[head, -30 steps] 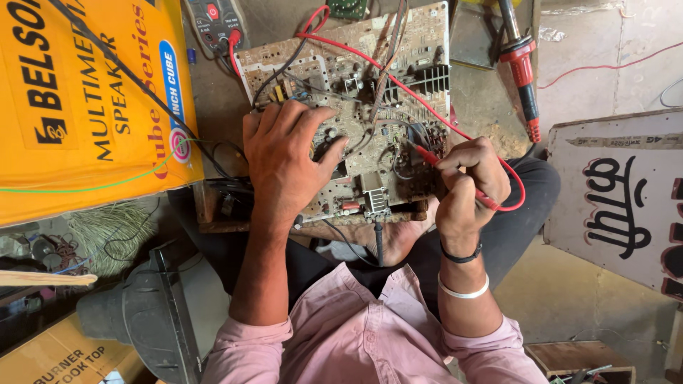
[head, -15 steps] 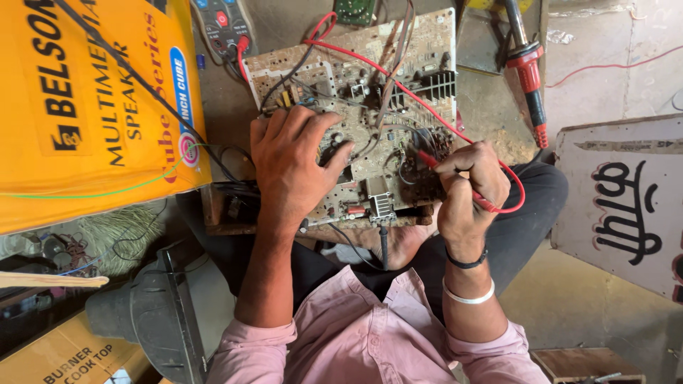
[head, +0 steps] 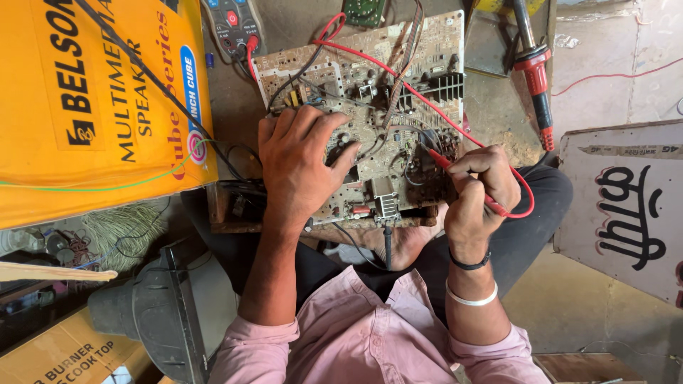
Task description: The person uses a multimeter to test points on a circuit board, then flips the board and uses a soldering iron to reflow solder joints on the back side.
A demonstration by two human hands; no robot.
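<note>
Right hand (head: 480, 192) pinched shut on red probe (head: 462, 181), tip touching board (head: 370, 114) just left of fingers. Left hand (head: 299, 167) flat, fingers spread, pressing board's near-left part. Multimeter (head: 233, 25) beyond it.

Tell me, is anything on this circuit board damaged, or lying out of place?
The circuit board looks worn, with brown stains near the red probe held in the right hand. Loose wires cross it untidily. The left hand lies flat on it. I cannot confirm real damage.
</note>
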